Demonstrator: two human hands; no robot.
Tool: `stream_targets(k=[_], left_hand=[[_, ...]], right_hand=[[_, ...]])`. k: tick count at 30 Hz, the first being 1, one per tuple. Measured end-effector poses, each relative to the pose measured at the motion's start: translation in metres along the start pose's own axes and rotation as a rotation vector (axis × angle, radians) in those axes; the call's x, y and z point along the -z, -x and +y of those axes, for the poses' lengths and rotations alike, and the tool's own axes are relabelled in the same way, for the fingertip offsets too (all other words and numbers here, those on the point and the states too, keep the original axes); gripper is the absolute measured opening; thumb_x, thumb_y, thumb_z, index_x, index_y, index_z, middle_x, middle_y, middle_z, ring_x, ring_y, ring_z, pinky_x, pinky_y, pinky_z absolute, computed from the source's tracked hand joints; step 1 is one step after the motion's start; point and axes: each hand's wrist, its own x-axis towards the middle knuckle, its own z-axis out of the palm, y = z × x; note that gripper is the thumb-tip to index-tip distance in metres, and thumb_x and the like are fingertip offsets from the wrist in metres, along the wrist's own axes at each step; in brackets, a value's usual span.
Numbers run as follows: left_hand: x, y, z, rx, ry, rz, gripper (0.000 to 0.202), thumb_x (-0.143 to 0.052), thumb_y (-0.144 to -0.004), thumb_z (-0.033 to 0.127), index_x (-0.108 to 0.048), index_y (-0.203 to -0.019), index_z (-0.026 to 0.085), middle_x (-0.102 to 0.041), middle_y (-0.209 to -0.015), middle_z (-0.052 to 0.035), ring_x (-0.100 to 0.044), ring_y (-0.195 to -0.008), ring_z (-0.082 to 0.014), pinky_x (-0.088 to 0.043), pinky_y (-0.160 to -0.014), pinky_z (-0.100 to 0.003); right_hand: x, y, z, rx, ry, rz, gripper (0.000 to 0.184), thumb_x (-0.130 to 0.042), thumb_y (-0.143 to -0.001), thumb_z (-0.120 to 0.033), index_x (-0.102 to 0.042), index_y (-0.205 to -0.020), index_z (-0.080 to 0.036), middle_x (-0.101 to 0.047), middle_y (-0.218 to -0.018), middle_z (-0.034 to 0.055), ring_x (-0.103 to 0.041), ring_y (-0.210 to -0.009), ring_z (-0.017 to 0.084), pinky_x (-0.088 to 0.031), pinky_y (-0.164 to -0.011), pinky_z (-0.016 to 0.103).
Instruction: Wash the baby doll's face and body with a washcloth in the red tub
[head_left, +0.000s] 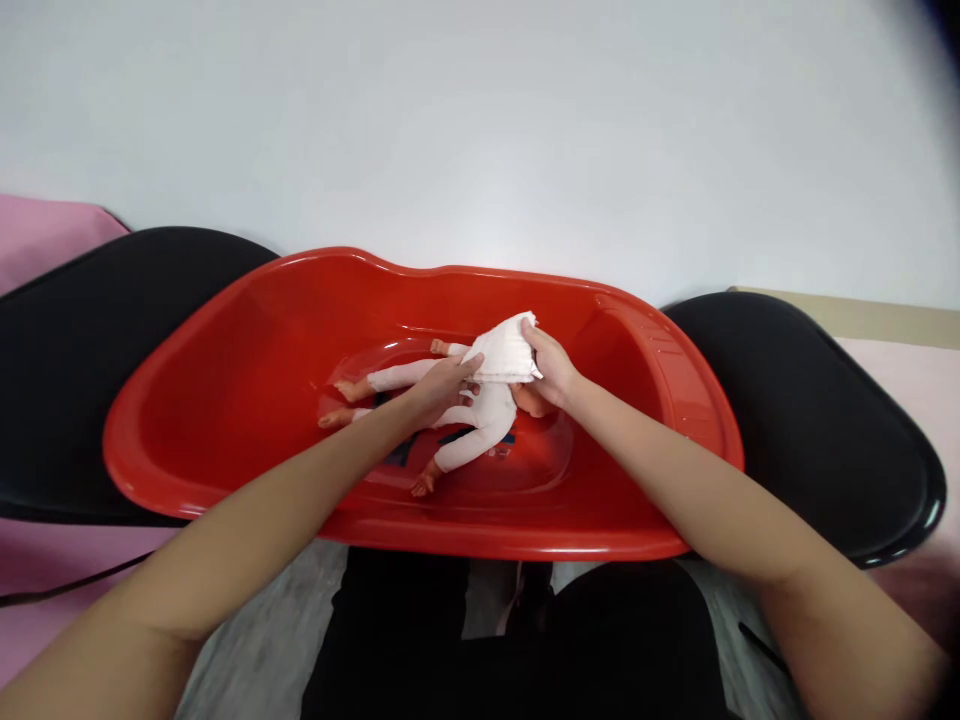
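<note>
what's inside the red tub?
A doll, plus a cloth held over it in left hand and right hand. The cloth hides part of the doll; anything beneath the doll is covered.

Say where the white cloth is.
Slightly right of head-view centre, the white cloth is held by the left hand and right hand, over the doll.

Pale, evenly lit wall (480, 130) behind. Black left seat (82, 370) and black right seat (832, 430) flank centre; pink covering (45, 240) far left. Floor (259, 630) grey, streaked.
</note>
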Motion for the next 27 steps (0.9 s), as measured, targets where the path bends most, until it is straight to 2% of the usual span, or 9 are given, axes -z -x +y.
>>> stream_targets(k=[2, 4, 7, 11, 18, 23, 25, 27], left_hand=[[0.000, 0.003, 0.002, 0.055, 0.018, -0.091, 0.042, -0.074, -0.092, 0.048, -0.073, -0.118, 0.014, -0.076, -0.099, -0.0152, -0.069, -0.085, -0.0276, -0.056, -0.079, -0.042], [0.000, 0.005, 0.005, 0.068, 0.066, -0.132, 0.048, -0.081, -0.086, 0.042, -0.070, -0.124, 0.015, -0.076, -0.111, -0.0153, -0.070, -0.095, -0.0286, -0.056, -0.086, -0.043], [0.001, 0.006, 0.009, 0.010, 0.187, -0.157, 0.055, -0.086, -0.080, 0.040, -0.068, -0.127, 0.016, -0.075, -0.121, -0.0161, -0.071, -0.111, -0.0329, -0.055, -0.098, -0.048], [0.006, 0.004, 0.011, -0.054, 0.298, -0.189, 0.050, -0.085, -0.083, 0.043, -0.072, -0.123, 0.018, -0.076, -0.126, -0.0172, -0.068, -0.123, -0.0370, -0.054, -0.106, -0.050], [0.011, 0.001, 0.006, -0.054, 0.299, -0.112, 0.053, -0.087, -0.082, 0.042, -0.073, -0.123, 0.012, -0.076, -0.122, -0.0183, -0.072, -0.114, -0.0339, -0.057, -0.100, -0.047], [0.011, 0.003, 0.007, -0.087, 0.243, -0.087, 0.058, -0.090, -0.079, 0.043, -0.071, -0.123, 0.011, -0.076, -0.120, -0.0166, -0.073, -0.103, -0.0288, -0.056, -0.095, -0.043], [0.012, 0.002, 0.006, -0.109, 0.213, -0.115, 0.061, -0.090, -0.079, 0.043, -0.068, -0.127, 0.012, -0.074, -0.126, -0.0166, -0.072, -0.106, -0.0288, -0.056, -0.096, -0.043], [0.012, 0.000, 0.004, -0.137, 0.120, -0.101, 0.062, -0.087, -0.081, 0.044, -0.065, -0.130, 0.014, -0.070, -0.133, -0.0166, -0.070, -0.114, -0.0302, -0.055, -0.099, -0.044]], right_hand=[[0.002, 0.001, 0.000, -0.067, -0.017, -0.097, 0.059, -0.054, -0.097, -0.074, -0.070, -0.102, -0.018, -0.071, -0.076, 0.0100, -0.069, -0.080, 0.027, -0.060, -0.076, 0.041], [0.002, 0.002, 0.000, -0.108, -0.040, -0.150, 0.051, -0.060, -0.098, -0.065, -0.071, -0.102, -0.015, -0.071, -0.074, 0.0102, -0.068, -0.078, 0.026, -0.059, -0.076, 0.042], [0.002, 0.002, 0.002, -0.128, -0.066, -0.143, 0.042, -0.067, -0.097, -0.055, -0.071, -0.104, -0.014, -0.070, -0.071, 0.0086, -0.066, -0.075, 0.025, -0.059, -0.076, 0.043], [0.003, -0.001, 0.005, -0.102, -0.072, -0.117, 0.035, -0.074, -0.094, -0.050, -0.070, -0.107, -0.017, -0.071, -0.073, 0.0070, -0.066, -0.072, 0.024, -0.061, -0.073, 0.043], [0.005, 0.001, 0.007, -0.067, -0.070, -0.117, 0.027, -0.075, -0.093, -0.043, -0.071, -0.107, -0.020, -0.071, -0.073, 0.0048, -0.062, -0.061, 0.020, -0.059, -0.062, 0.037], [0.001, 0.005, -0.003, -0.098, -0.159, -0.166, 0.030, -0.081, -0.087, -0.027, -0.072, -0.113, -0.016, -0.078, -0.095, 0.0106, -0.071, -0.083, 0.022, -0.063, -0.075, 0.036], [0.001, 0.005, -0.005, -0.137, -0.143, -0.168, 0.028, -0.080, -0.088, -0.025, -0.073, -0.112, -0.015, -0.078, -0.100, 0.0120, -0.072, -0.086, 0.022, -0.063, -0.077, 0.035], [0.001, 0.005, -0.005, -0.138, -0.096, -0.091, 0.021, -0.077, -0.091, -0.026, -0.074, -0.108, -0.014, -0.078, -0.099, 0.0121, -0.072, -0.083, 0.021, -0.062, -0.074, 0.033]])
